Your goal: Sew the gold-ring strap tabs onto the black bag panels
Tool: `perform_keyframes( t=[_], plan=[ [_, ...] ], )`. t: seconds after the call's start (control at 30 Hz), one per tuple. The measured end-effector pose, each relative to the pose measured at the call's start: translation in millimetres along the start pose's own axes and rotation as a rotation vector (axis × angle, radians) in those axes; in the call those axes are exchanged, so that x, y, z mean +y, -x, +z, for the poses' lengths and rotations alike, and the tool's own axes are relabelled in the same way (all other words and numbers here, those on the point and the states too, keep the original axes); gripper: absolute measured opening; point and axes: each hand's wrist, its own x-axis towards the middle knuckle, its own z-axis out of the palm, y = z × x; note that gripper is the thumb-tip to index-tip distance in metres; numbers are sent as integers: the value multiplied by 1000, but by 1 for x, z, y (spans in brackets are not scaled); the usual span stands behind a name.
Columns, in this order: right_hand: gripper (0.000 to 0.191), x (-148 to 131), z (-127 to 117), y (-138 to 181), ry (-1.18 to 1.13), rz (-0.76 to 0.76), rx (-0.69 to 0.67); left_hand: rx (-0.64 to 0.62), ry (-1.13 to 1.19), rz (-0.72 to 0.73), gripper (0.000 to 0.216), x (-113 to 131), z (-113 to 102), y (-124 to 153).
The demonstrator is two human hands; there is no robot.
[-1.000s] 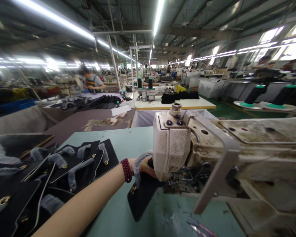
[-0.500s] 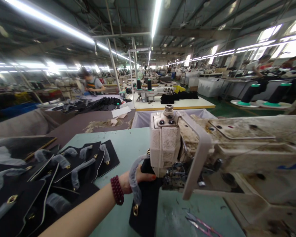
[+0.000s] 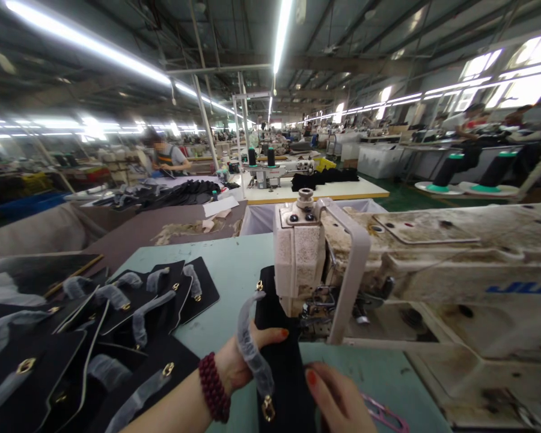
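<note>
I note the sewing machine (image 3: 388,258) on the green table (image 3: 225,258). A black leather panel (image 3: 279,355) lies under its head; my left hand (image 3: 241,361) grips its edge, right hand (image 3: 338,397) rests unclenched on it.

Right hand (image 3: 338,400) cut by bottom edge

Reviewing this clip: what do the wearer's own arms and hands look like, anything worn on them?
Both are bare, with no gloves and no sleeve in view. The left hand has a dark red beaded bracelet around the wrist, wound in more than one row of round beads. Fingernails on the left hand and the right hand are painted orange-red. No rings, watch or markings can be seen.
</note>
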Motion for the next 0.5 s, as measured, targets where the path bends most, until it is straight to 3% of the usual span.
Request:
perform_keyframes(
  t=[0.1,0.23,0.5],
  plan=[
    [70,14,21,-7,103,-70,-42,12,-12,25,28,1,0,0],
    [65,23,25,-6,90,-31,-32,-18,-7,34,34,3,-1,-1],
    [61,3,24,-11,44,-30,-43,-29,11,15,32,6,-7,-11]
  ],
)
